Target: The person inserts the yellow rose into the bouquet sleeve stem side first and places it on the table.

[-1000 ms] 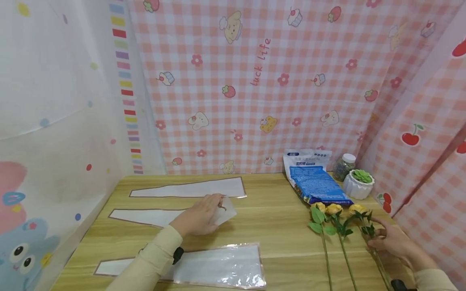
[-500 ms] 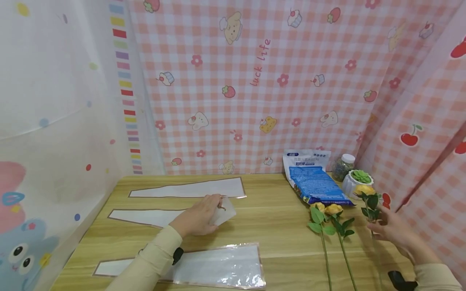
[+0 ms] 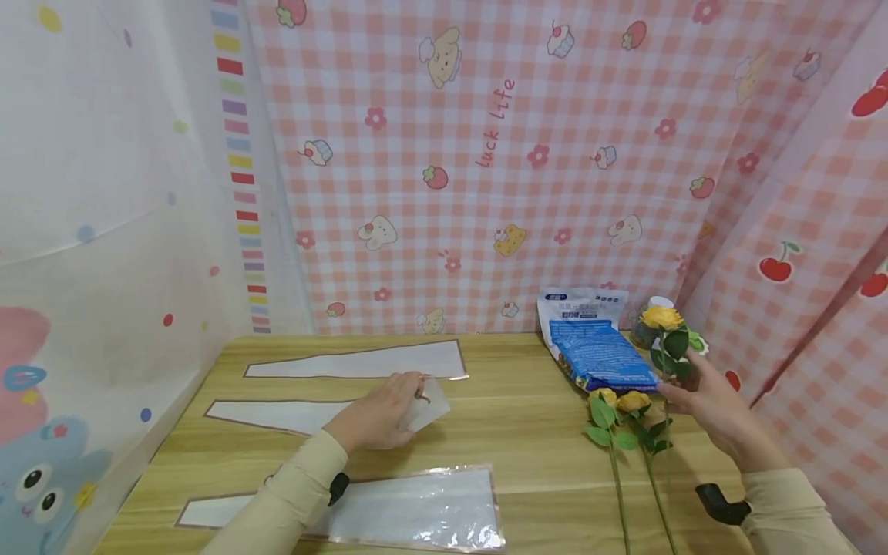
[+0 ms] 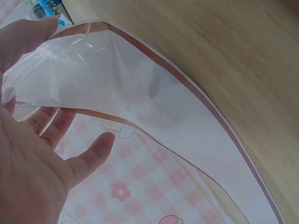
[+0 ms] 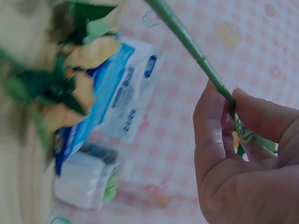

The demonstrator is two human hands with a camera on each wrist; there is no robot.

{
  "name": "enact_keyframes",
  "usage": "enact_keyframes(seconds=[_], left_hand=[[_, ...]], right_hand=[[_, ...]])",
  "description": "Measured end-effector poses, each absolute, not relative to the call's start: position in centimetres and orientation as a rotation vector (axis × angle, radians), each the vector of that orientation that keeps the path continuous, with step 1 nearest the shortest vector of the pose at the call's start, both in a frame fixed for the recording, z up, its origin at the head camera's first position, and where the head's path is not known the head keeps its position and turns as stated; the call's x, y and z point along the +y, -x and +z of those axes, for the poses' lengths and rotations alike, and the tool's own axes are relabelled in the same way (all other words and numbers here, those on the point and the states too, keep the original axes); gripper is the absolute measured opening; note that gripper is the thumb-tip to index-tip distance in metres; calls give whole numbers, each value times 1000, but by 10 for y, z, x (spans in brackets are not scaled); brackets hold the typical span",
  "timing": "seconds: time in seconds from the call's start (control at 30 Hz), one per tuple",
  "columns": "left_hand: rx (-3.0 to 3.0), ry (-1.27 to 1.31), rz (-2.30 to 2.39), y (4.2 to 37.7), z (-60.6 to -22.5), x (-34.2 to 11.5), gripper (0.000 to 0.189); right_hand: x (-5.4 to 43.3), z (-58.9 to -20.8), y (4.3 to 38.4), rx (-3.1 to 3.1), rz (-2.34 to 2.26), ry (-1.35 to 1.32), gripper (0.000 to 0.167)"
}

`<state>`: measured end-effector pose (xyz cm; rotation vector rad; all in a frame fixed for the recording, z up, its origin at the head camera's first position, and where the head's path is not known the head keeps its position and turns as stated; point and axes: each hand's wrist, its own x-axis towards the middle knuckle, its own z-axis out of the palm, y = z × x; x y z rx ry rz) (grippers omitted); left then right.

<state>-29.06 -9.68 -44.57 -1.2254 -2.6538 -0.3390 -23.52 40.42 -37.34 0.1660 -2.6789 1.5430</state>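
The right hand (image 3: 714, 412) pinches 1 rose (image 3: 662, 317), bloom upward, well right of the clear sleeve (image 3: 432, 408) the left hand (image 3: 378, 411) grips

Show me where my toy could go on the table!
In the bare middle of the table, between the left hand and two lying roses. Back right is crowded: blue bag, jar, white pot and the right hand.

Head view: raised yellow rose (image 3: 662, 317) partly hides white-lidded clear jar (image 3: 642, 334); lower edge crops two thin green rose stems (image 3: 619, 493).
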Motion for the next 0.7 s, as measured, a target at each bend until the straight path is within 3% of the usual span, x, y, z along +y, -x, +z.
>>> enact_keyframes(seconds=[0.27, 0.7], left_hand=[[-2653, 1226, -339, 291, -446, -98, 71], [-2659, 1235, -368, 292, -446, -98, 65]], right_hand=[[375, -359, 245, -2543, 1531, -252, 66], [343, -345, 249, -2409, 1650, -286, 68]])
